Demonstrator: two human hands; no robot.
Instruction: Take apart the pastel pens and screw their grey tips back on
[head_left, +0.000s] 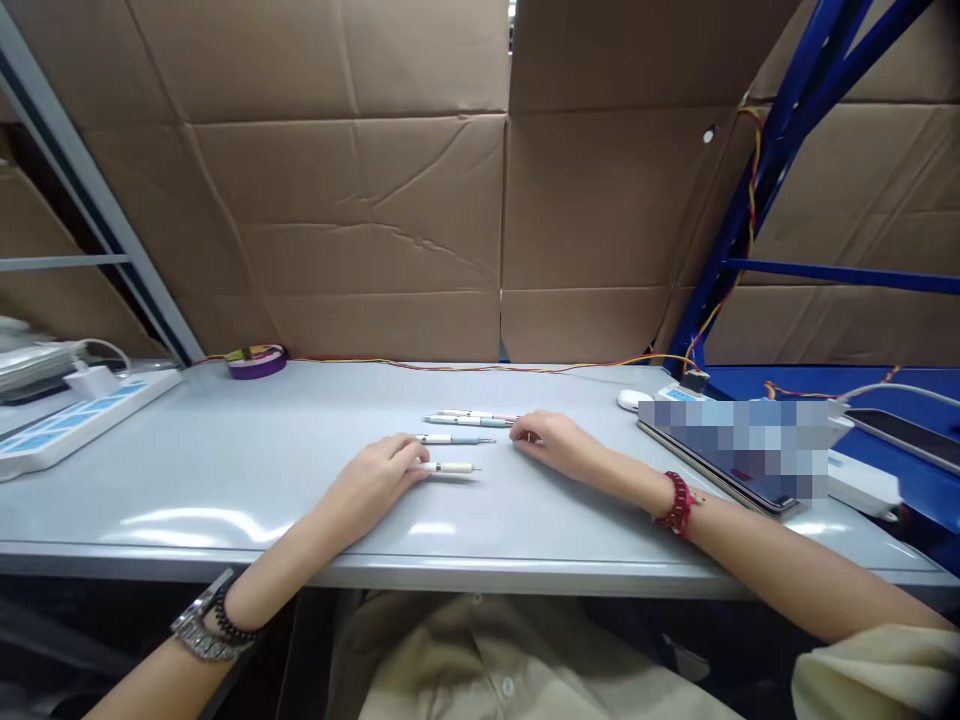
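Observation:
My left hand [379, 480] rests at the left of the pens, its thumb and fingers closed on the rear end of a white and cream pen [452, 468]. That pen points right, slightly above the tabletop. Just behind it, near my left fingertips, lies a white and light blue pen [454, 440]. Farther back, a white and pale green pen [472, 421] and a white and pink pen [476, 413] lie almost parallel. My right hand [559, 442] is at their right ends with its fingers curled in; whether they grip anything is hidden.
The grey tabletop [225, 500] ends at a front edge before my lap. A power strip [90, 415] stands left, a purple tape roll [256, 362] at the back. On the right are a partly blurred tablet [705, 460], a white mouse [632, 399] and a phone [911, 437]. Cardboard [360, 220] walls the back.

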